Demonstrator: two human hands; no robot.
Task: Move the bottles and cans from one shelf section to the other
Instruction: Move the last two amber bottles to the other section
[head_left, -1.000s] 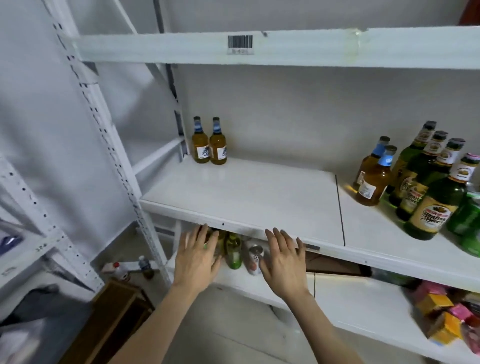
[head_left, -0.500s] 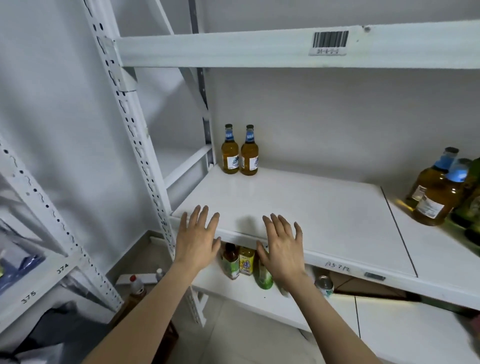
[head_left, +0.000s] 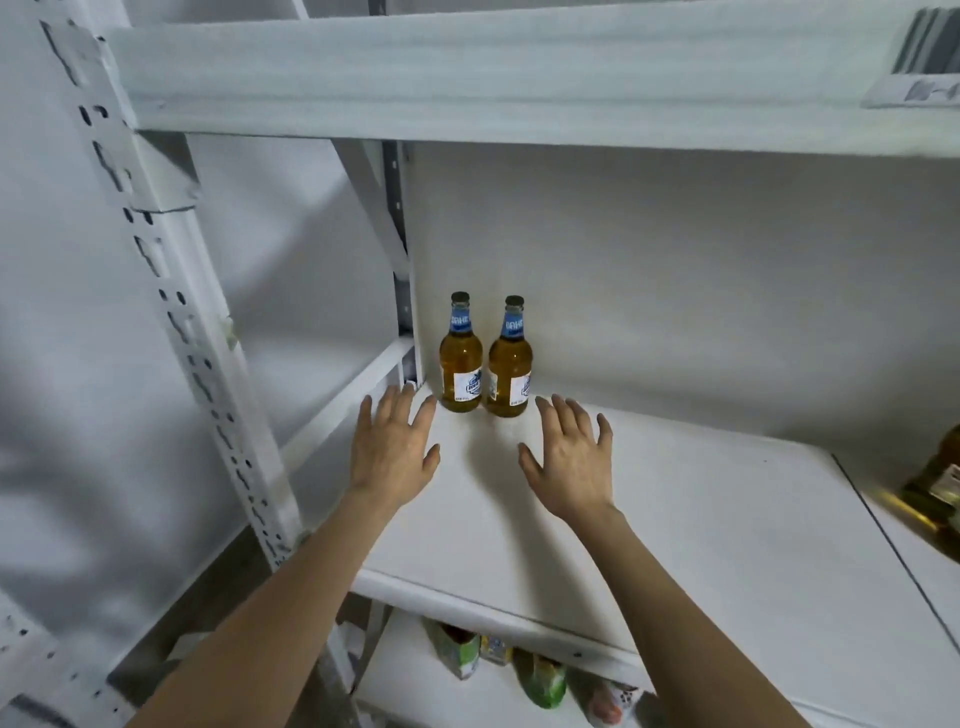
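Observation:
Two amber bottles with blue neck labels stand upright side by side at the back left corner of the white shelf (head_left: 675, 519): the left bottle (head_left: 460, 358) and the right bottle (head_left: 510, 361). My left hand (head_left: 393, 449) hovers just in front and left of the left bottle, fingers spread and straight, holding nothing. Spread the same way, my right hand (head_left: 569, 457) hovers in front and right of the right bottle. Neither hand touches a bottle. Another amber bottle (head_left: 943, 483) shows partly at the right edge, on the adjoining section.
A perforated white upright (head_left: 171, 291) stands at the left, and a shelf beam (head_left: 467, 78) runs overhead. On the shelf below lie several bottles and cans (head_left: 540, 675). A seam (head_left: 893, 545) divides the two shelf sections.
Both hands have moved forward from the shelf's front edge to just short of the two amber bottles. The view has shifted left and closer, pushing the right-hand bottles almost out of frame.

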